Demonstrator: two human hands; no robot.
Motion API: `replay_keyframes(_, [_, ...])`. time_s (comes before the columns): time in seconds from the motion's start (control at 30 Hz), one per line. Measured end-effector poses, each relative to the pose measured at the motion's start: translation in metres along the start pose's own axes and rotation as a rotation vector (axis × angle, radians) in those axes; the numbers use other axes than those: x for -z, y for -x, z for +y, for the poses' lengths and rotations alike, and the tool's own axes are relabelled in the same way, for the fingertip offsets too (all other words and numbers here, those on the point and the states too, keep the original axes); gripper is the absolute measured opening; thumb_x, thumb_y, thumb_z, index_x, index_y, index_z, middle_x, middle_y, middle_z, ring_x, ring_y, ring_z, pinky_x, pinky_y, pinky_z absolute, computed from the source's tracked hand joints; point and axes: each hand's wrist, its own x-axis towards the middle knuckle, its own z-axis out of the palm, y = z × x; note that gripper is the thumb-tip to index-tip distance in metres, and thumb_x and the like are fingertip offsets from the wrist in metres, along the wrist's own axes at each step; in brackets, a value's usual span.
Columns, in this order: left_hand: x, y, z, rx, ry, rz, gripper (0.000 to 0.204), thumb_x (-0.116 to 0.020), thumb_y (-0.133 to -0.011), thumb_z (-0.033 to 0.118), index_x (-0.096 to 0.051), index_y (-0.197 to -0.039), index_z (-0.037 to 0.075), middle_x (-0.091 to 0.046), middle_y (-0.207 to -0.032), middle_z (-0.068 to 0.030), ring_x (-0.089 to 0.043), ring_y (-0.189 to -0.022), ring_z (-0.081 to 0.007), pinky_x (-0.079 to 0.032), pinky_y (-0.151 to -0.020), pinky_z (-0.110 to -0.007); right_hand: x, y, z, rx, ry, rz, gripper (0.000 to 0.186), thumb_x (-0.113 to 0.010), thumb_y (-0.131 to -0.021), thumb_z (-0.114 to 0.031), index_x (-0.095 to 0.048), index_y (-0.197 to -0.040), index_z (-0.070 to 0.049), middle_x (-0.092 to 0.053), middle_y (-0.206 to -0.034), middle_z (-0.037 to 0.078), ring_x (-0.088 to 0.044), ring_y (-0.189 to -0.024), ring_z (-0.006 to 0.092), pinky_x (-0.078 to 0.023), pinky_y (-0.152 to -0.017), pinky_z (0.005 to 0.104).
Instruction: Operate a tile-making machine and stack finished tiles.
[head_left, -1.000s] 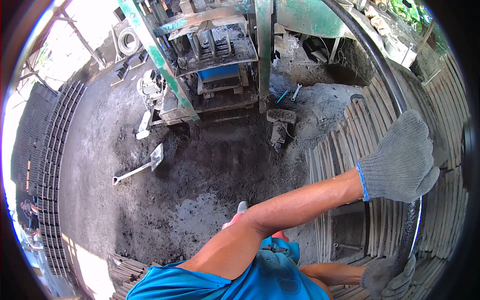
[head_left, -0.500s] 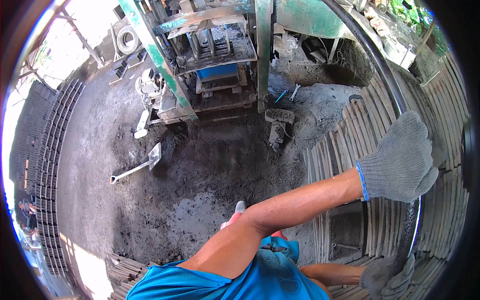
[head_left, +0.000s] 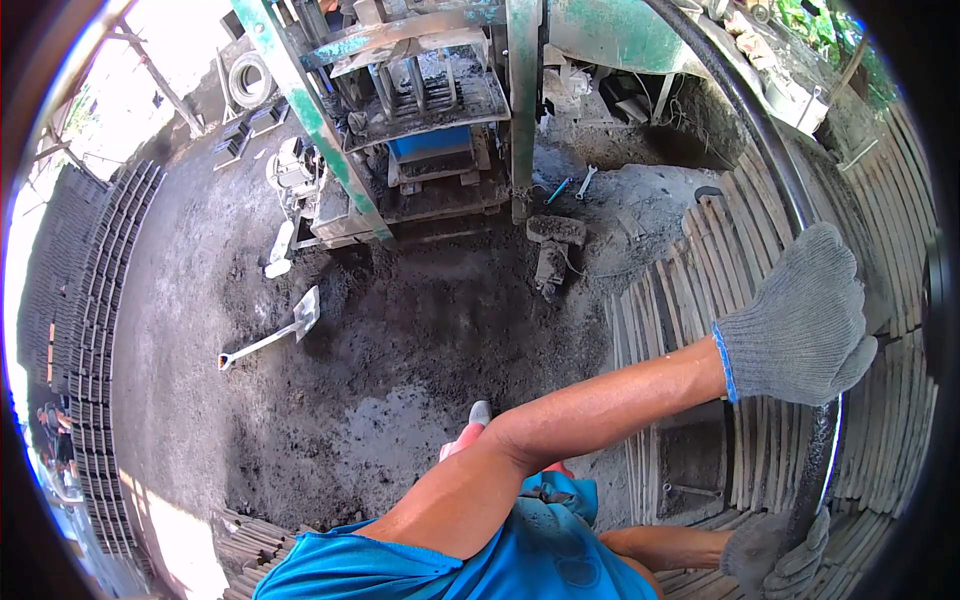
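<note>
Right of the machine, a long dark bar, slim and round, bowed across the view, smooth higher up, with a bright streak of light along the lower stretch. Clenched around the bar, the left hand, in a grey knit glove with a blue cuff; farther from the machine, the right hand, also gloved, wrapped around the bar's lower part.

Compared with 1 second ago, same 2-handed hold, same place for the bar; only a slight slide of the machine, shovel and wrench toward the left of the view.

In front of the machine, the shovel, lying flat; just right of the machine, the wrench. On the blue clothing, well in front of the machine, a dim rounded mark, too unclear to read.
</note>
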Motion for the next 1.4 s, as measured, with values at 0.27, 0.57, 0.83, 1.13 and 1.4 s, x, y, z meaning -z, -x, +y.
replay_keyframes(0.27, [0.003,-0.003,0.002,0.007,0.004,0.005,0.036,-0.062,-0.083,0.031,-0.062,-0.062,0.002,-0.057,-0.074,-0.0181,-0.054,-0.080,-0.0399,-0.040,-0.095,-0.055,-0.001,-0.002,-0.004,0.034,0.148,-0.062,0.019,-0.051,-0.100,-0.030,-0.061,-0.088,-0.019,-0.059,-0.082,-0.005,-0.059,-0.077,0.0157,-0.049,-0.082,0.0354])
replay_keyframes(0.57, [-0.001,-0.006,0.001,0.001,-0.001,-0.003,0.035,-0.063,-0.083,0.028,-0.059,-0.058,0.003,-0.054,-0.068,-0.0160,-0.053,-0.074,-0.0374,-0.043,-0.088,-0.052,0.003,-0.001,-0.004,0.044,0.323,-0.151,0.019,-0.051,-0.100,-0.029,-0.063,-0.091,-0.018,-0.061,-0.084,-0.004,-0.061,-0.079,0.0166,-0.050,-0.081,0.0357])
replay_keyframes(0.83, [0.003,-0.007,0.001,0.001,-0.002,-0.005,0.035,-0.064,-0.082,0.028,-0.059,-0.058,0.004,-0.054,-0.066,-0.0157,-0.053,-0.071,-0.0364,-0.043,-0.084,-0.051,0.008,-0.003,-0.009,0.073,0.483,-0.217,0.019,-0.052,-0.100,-0.029,-0.065,-0.093,-0.018,-0.064,-0.087,-0.003,-0.062,-0.080,0.0175,-0.051,-0.081,0.0359])
replay_keyframes(1.13, [-0.007,-0.001,-0.002,-0.015,0.015,0.069,0.035,-0.064,-0.083,0.030,-0.061,-0.060,0.003,-0.055,-0.068,-0.0153,-0.053,-0.072,-0.0358,-0.044,-0.085,-0.051,0.010,0.001,-0.009,0.084,0.645,-0.297,0.019,-0.052,-0.100,-0.028,-0.068,-0.096,-0.017,-0.066,-0.089,-0.003,-0.064,-0.082,0.0184,-0.053,-0.080,0.0362])
replay_keyframes(1.4, [-0.002,-0.004,0.002,-0.016,-0.017,0.003,0.036,-0.063,-0.084,0.029,-0.060,-0.060,0.003,-0.054,-0.069,-0.0168,-0.053,-0.074,-0.0374,-0.043,-0.089,-0.053,0.015,0.003,-0.009,0.104,0.792,-0.380,0.020,-0.053,-0.100,-0.027,-0.070,-0.098,-0.016,-0.068,-0.091,-0.002,-0.066,-0.083,0.0193,-0.054,-0.080,0.0365])
